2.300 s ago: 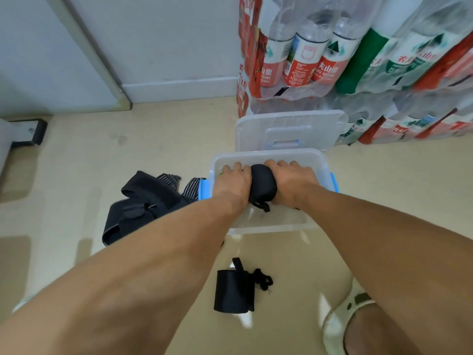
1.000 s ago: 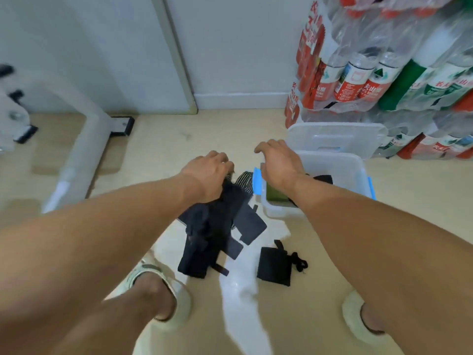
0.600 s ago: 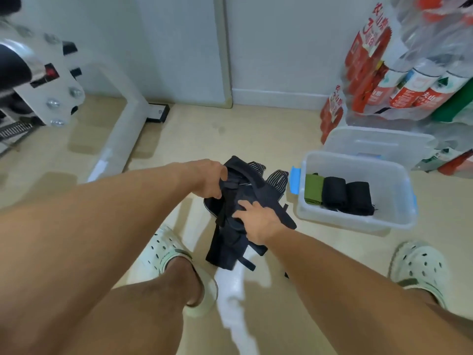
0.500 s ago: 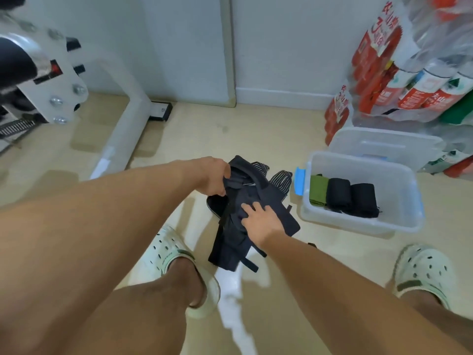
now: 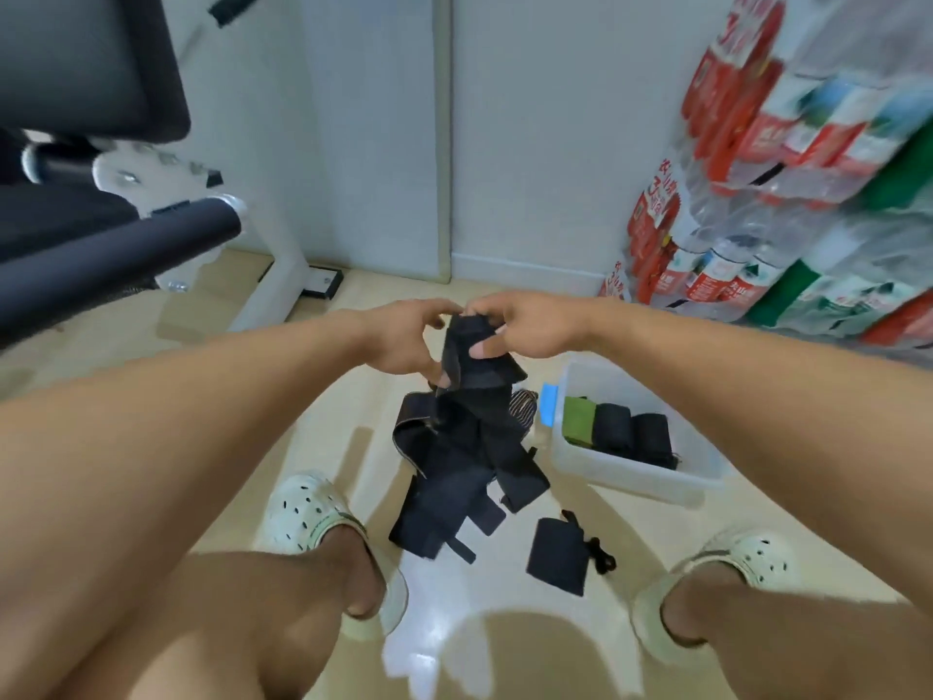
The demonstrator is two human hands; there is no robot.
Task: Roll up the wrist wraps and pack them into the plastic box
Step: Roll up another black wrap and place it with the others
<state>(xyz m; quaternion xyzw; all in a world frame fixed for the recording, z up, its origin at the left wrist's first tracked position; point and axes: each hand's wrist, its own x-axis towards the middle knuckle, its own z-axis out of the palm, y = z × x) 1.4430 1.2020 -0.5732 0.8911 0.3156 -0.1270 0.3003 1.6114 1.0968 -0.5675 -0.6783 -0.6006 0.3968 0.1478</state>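
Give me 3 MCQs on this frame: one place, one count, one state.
1. Where is the box?
A. on the floor by the right foot
B. on the bench
C. on the water packs

2. How many rolls lie in the box?
A. one
B. three
C. five

3. What are the hands doing?
A. resting on the knees
B. both gripping a black wrap
C. closing the lid

Key: 1 A, it sits on the floor ahead of the right shoe; 2 B, one green roll and two black rolls; 3 B, left hand and right hand pinch the top of the wrap, its tail hanging down.
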